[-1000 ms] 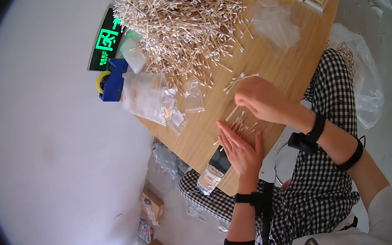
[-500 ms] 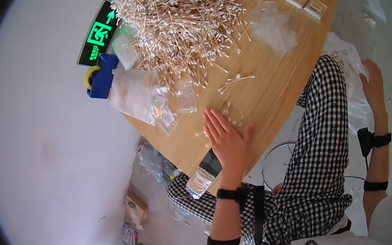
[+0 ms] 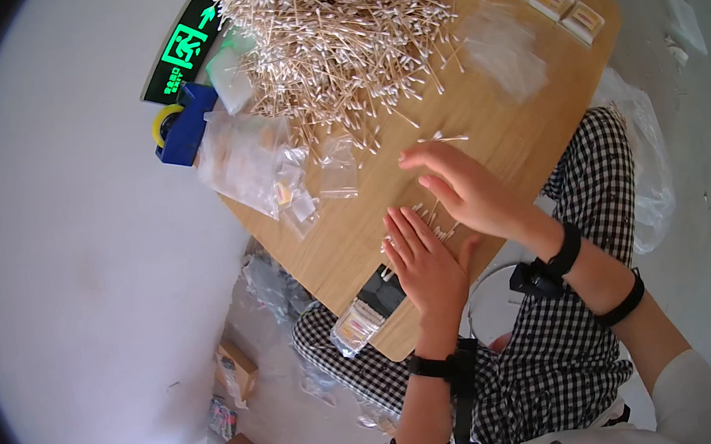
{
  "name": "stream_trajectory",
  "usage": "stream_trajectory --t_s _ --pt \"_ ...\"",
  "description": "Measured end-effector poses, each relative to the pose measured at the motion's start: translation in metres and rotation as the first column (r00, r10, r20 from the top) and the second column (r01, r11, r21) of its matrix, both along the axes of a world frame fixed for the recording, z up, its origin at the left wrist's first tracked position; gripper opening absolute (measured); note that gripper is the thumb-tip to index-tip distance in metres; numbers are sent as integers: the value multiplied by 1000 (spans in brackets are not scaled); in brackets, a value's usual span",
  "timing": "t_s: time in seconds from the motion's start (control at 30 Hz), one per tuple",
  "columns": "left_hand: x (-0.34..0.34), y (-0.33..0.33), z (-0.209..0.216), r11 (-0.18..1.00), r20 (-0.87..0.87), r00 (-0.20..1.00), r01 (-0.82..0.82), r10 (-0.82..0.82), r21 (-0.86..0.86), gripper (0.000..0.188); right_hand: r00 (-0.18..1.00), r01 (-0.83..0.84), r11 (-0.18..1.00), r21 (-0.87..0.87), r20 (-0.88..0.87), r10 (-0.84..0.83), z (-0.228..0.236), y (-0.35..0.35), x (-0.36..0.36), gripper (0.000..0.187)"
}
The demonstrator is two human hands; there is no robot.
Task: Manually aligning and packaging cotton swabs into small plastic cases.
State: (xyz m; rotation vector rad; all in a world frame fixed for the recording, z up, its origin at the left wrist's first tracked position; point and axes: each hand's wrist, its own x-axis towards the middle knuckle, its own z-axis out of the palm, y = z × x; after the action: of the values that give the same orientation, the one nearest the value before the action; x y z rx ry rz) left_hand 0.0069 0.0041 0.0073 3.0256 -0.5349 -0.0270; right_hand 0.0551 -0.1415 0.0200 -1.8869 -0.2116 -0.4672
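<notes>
My left hand [image 3: 427, 275] lies flat, palm down, over a small group of cotton swabs [image 3: 441, 227] near the wooden table's [image 3: 503, 149] near edge. Its fingers are stretched out and cover part of the group; several swab tips stick out beside them. Just beyond it on the right, my right hand [image 3: 476, 193] hovers with thumb and fingers apart, and nothing shows between them. A few loose cotton swabs [image 3: 452, 137] lie by its fingertips, partly hidden. A large heap of cotton swabs [image 3: 341, 40] covers the far part of the table.
Small packs [image 3: 552, 1] stand in a row at the far right edge. Clear plastic film [image 3: 506, 54] lies near them. At left are clear bags [image 3: 244, 160] and a blue tape dispenser [image 3: 188, 125]. A wrapped pack [image 3: 357, 328] sits at the near-left corner, beside a black object [image 3: 381, 290].
My right hand has come from beside my right leg, off the table, to above the table near my left hand. My left hand stays flat on the swabs, slightly nearer in the picture.
</notes>
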Motion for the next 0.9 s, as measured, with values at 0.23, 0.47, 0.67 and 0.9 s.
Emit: stream_trajectory --t_s 0.23,0.47,0.67,0.9 --pt "8 25 21 987 -35 998 -61 56 -147 98 985 -171 972 -164 -63 163 -16 -9 0 30" --pt "-13 67 26 919 -46 987 -162 156 -360 65 966 -258 915 -311 -54 254 -13 -16 10 18" --pt "-12 72 25 819 15 967 -208 255 -534 41 968 -249 887 -388 -72 241 -10 -16 9 12" --pt "-1 68 26 793 17 967 -199 255 -575 14 929 -369 883 -290 -126 347 21 -20 -9 14"
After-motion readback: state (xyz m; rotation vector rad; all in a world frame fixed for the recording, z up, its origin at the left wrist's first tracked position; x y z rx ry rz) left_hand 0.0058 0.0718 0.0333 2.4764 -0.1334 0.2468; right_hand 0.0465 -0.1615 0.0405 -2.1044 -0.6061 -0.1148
